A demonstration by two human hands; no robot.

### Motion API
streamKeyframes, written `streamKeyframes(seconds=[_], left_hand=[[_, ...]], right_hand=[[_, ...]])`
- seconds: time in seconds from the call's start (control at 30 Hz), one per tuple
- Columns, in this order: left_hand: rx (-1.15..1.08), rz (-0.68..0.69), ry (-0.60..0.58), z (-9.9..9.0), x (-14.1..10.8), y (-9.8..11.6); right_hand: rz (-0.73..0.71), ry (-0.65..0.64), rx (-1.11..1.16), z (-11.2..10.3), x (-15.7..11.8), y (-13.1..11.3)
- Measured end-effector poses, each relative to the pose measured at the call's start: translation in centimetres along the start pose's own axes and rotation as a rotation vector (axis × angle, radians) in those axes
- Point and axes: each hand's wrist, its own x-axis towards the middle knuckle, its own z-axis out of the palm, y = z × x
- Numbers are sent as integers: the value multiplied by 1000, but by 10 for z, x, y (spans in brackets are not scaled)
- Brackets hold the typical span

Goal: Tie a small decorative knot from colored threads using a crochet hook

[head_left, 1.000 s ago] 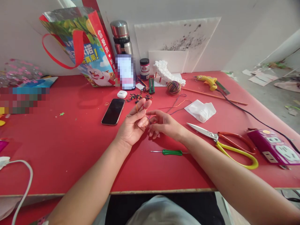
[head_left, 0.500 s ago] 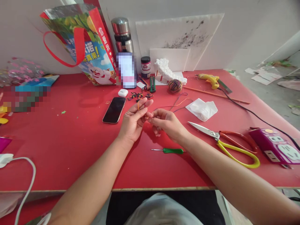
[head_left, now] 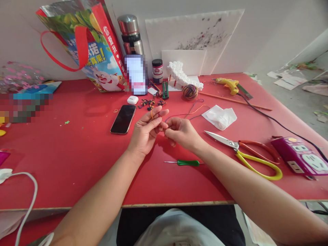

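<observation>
Red desk (head_left: 89, 167), worktop for the whole lot.

Item: multicoloured cord (head_left: 152, 113), orange where it circles a finger of the left hand (head_left: 145, 135), a reddish stretch at the next finger. Upper fingers raised and parted, seemingly to hold the strand open; thumb bent in against the lower fingers, apparently trapping the cord.

Item: right hand (head_left: 183, 131), thumb and forefinger pinched close by the left fingertips, apparently on the same cord (the exact spot is too small to tell).

Item: ball of cord (head_left: 190, 92), beyond the hands, with loose strands lying between; that slack presumably spares the hands any tug.

Item: knotted pieces (head_left: 150, 104), heaped just behind the left hand.

Item: green-handled tool (head_left: 188, 163), lying crosswise on the near side of the hands, probably for easy reach.

Item: scissors (head_left: 232, 144), right of the hands, slightly spread, points toward the right wrist.

Item: lit phone (head_left: 135, 73), upright before the flask (head_left: 130, 34), screen facing the worker, likely for viewing.
</observation>
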Motion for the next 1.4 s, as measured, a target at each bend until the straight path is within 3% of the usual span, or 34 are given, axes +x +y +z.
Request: streamKeyframes(seconds=[0.4, 0.73, 0.87, 1.0, 1.17, 1.4], left_hand=[[-113, -103, 137, 9, -2, 11], [-178, -141, 221, 11, 1, 17], [-191, -143, 220, 9, 2, 18], [-183, -150, 203, 7, 2, 17], [-138, -139, 173, 5, 2, 17], [-101, -132, 159, 4, 1, 15]], right_hand=[[-79, 17, -285, -5, 5, 14], [-55, -46, -13, -13, 7, 2], [-68, -66, -42, -17, 8, 3], [-95, -11, -160, -20, 10, 7], [-181, 171, -348, -25, 16, 10], [-173, 253, -430, -30, 18, 7]])
